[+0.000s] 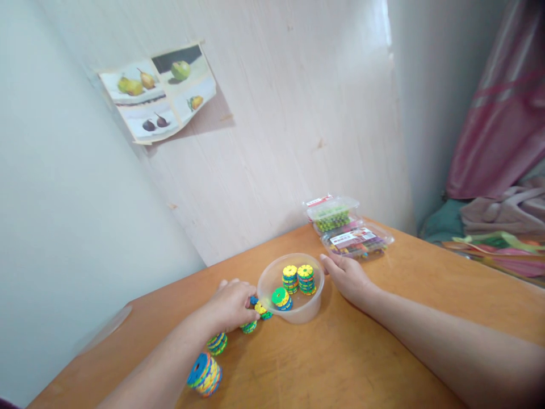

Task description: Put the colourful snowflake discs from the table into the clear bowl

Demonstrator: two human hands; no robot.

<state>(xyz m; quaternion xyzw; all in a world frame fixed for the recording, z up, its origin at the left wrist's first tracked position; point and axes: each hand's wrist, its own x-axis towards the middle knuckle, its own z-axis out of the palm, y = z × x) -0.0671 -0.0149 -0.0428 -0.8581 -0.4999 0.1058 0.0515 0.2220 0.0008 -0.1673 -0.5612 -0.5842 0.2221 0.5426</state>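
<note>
A clear plastic tub [298, 315] stands on the table, with 3 stacks of notched plastic discs [305, 278] inside. My right hand [347, 278] is at the tub's right side, thumb along the rim and the other fingers partly hidden. Just left of the tub, my left hand [232, 304] has its fingers curled about a stack with blue discs [254, 299], mostly covered by the hand. Beside those fingertips, a yellow and green stack [263, 310] leans near the tub. Further stacks lie under and below my left wrist, among them a large blue-ended stack [205, 374].
Two clear clamshell boxes, one with green pieces [332, 218] and one with mixed colours [360, 243], sit at the table's back edge by the wall. A fruit picture sheet [159, 94] hangs on the wall. Cloths [506, 210] lie beyond the table [383, 352] at right.
</note>
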